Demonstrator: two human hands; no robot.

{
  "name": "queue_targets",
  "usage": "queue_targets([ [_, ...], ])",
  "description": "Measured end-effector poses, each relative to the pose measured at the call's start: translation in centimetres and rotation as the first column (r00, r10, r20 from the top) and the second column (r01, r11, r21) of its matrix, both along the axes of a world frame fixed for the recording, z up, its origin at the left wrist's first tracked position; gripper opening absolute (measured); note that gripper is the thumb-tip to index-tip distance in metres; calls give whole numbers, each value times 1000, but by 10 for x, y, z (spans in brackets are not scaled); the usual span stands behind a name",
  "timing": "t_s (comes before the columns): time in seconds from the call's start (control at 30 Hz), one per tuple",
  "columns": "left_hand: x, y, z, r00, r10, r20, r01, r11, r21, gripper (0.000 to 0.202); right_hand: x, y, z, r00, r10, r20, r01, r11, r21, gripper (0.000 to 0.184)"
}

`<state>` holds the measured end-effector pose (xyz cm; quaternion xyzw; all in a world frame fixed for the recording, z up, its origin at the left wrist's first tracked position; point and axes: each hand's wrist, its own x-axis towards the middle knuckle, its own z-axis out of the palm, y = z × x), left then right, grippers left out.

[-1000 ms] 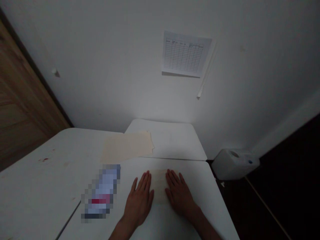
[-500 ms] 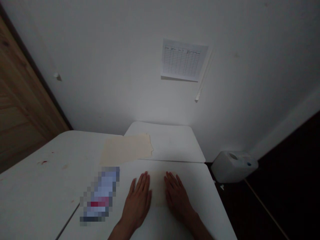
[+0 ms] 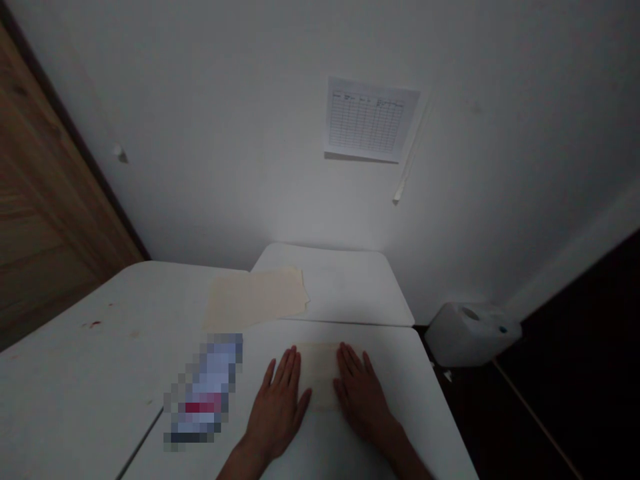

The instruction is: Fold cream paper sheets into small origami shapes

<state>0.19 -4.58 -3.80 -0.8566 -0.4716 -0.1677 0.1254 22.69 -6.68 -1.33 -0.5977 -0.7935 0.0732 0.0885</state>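
Observation:
A pale cream sheet (image 3: 320,380), thin and roughly rectangular, lies flat on the white table (image 3: 425,427) between my hands. My left hand (image 3: 277,407) rests palm down over its left edge, fingers stretched forward and the thumb pointing inward. Over the right edge lies my right hand (image 3: 363,397), also palm down with fingers extended. Both hands partly cover the sheet's sides. Whether it is paper or cloth I cannot tell. Farther off to the left, larger cream sheets (image 3: 257,300) lie across the seam between tables.
A pixelated object (image 3: 207,387) lies left of my left hand. A printed chart (image 3: 370,120) hangs on the wall (image 3: 225,133). On the floor beyond the table's right side stands a translucent plastic container (image 3: 470,333). Wooden panelling (image 3: 45,173) borders the left.
My right hand has shifted slightly right, leaving more of the small sheet visible. My left thumb has spread inward. The whole view has moved a little.

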Motion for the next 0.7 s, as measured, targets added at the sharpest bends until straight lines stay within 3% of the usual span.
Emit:
queue_targets([
  [0.2, -3, -1, 4, 998, -15, 55, 17, 999, -38, 71, 23, 0, -1, 998, -59, 6, 59, 998, -11, 58],
  [0.33, -7, -3, 20, 983, -157, 90, 165, 982, -92, 71, 26, 1, -2, 999, -38, -19, 38, 999, 2, 58],
  [0.5, -10, -7, 31, 941, -326, 95, 338, 921, -195, 46, 28, 0, -1, 995, -21, -95, 27, 997, 66, 54],
  [0.6, -9, -8, 26, 937, -345, 60, 350, 921, -171, 43, 30, -4, 1, 966, -113, -233, 153, 975, 161, 48],
  [0.7, -6, -10, 19, 934, -358, 8, 356, 927, -115, 35, 33, -13, 4, 844, -294, -448, 394, 907, 147, 43],
])
